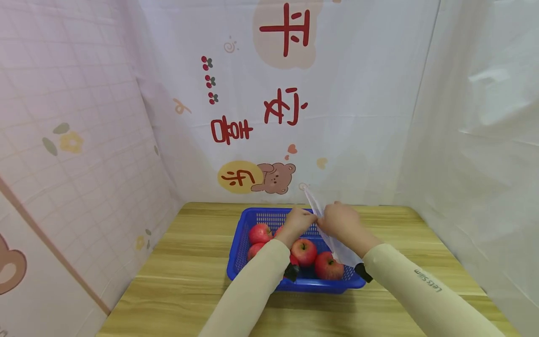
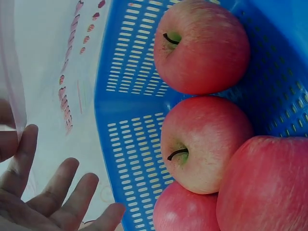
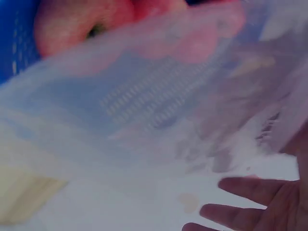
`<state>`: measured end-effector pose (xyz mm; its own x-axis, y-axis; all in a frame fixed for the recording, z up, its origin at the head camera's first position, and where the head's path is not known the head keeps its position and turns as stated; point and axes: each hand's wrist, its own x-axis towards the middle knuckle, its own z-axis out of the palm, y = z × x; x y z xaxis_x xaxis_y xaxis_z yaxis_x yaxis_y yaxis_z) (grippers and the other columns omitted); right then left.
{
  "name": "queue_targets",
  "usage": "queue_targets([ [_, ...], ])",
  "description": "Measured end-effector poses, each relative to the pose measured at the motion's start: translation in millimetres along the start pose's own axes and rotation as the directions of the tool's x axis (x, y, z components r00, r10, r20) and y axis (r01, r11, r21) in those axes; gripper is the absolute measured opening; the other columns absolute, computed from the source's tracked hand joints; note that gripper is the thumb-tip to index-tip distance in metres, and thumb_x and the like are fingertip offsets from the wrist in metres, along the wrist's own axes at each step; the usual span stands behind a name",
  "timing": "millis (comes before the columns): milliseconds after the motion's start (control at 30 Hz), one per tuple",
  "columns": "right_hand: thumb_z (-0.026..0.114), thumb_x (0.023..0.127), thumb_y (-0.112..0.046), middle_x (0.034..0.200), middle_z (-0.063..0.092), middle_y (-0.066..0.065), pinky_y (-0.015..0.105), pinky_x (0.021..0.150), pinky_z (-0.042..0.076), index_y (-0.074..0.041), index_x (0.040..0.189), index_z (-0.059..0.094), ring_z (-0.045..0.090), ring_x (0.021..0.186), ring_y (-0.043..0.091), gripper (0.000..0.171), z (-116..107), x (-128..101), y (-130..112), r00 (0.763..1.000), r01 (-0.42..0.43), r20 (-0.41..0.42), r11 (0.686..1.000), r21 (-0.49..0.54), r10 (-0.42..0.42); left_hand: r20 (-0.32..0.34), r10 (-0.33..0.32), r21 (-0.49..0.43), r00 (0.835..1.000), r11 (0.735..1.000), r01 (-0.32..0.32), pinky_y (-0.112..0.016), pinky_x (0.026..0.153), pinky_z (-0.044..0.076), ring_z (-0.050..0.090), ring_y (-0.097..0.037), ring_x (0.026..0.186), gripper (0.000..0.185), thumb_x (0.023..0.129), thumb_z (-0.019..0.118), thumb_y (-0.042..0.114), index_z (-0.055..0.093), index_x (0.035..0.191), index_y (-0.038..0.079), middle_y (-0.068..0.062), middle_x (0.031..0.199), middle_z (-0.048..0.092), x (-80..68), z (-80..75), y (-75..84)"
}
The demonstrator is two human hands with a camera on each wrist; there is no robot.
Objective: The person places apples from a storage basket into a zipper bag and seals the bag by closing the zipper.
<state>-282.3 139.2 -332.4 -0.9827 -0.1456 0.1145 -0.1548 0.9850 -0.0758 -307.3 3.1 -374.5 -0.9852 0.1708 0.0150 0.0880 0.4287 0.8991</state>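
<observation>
Both hands met above a blue basket (image 1: 240,255) of red apples (image 1: 304,251) on a wooden table (image 1: 177,276). The left hand (image 1: 298,222) and right hand (image 1: 338,221) each pinched the edge of a clear plastic bag (image 1: 337,248), its lower end hanging over the apples.

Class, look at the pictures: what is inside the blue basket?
The blue basket holds red apples; about five show in the head view. The left hand, right hand and clear plastic bag cover part of it, so more could be hidden.
</observation>
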Motion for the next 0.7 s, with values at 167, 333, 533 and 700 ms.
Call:
queue_targets([
  [167, 0.064, 0.089, -0.02, 0.086, 0.067, 0.025, 0.074, 0.075, 0.046, 0.003, 0.086, 0.068, 0.066, 0.082, 0.045, 0.024, -8, -5, 0, 0.998, -0.018, -0.066, 0.982, -0.188, 0.006, -0.043, -0.071, 0.093, 0.997, 0.993, 0.074, -0.026, 0.04, 0.021, 0.028, -0.011, 0.043, 0.045, 0.088, 0.064, 0.02, 0.041, 0.05, 0.015, 0.005, 0.048, 0.032, -3.5, 1.2, -0.4],
  [333, 0.058, 0.092, -0.016, 0.095, 0.066, 0.033, 0.078, 0.084, 0.039, 0.008, 0.095, 0.069, 0.063, 0.09, 0.055, 0.027, -35, -2, 16, 0.991, -0.106, -0.096, 0.98, -0.17, 0.09, -0.14, -0.106, 0.271, 0.984, 0.952, 0.141, -0.031, 0.046, 0.031, 0.044, -0.018, 0.052, 0.03, 0.084, 0.066, 0.026, 0.054, 0.06, 0.012, 0.002, 0.056, 0.045, -9.8, -10.1, -3.3],
  [533, 0.046, 0.094, -0.012, 0.105, 0.06, 0.042, 0.08, 0.088, 0.035, 0.015, 0.107, 0.065, 0.058, 0.095, 0.062, 0.036, -56, -1, 35, 0.982, -0.173, -0.101, 0.979, -0.106, 0.162, -0.156, -0.126, 0.389, 0.98, 0.904, 0.178, -0.038, 0.056, 0.037, 0.052, -0.02, 0.06, 0.03, 0.088, 0.065, 0.033, 0.061, 0.067, 0.011, 0.0, 0.061, 0.052, -10.3, -20.8, -11.1],
  [700, 0.044, 0.092, -0.011, 0.088, 0.063, 0.034, 0.072, 0.078, 0.044, 0.01, 0.085, 0.066, 0.061, 0.083, 0.053, 0.031, -56, -5, 39, 0.973, -0.198, -0.129, 0.978, -0.063, 0.189, -0.091, -0.058, 0.382, 0.994, 0.92, 0.088, -0.034, 0.052, 0.033, 0.046, -0.018, 0.057, 0.029, 0.088, 0.065, 0.027, 0.061, 0.063, 0.013, 0.002, 0.057, 0.046, -9.3, -15.8, -12.0],
])
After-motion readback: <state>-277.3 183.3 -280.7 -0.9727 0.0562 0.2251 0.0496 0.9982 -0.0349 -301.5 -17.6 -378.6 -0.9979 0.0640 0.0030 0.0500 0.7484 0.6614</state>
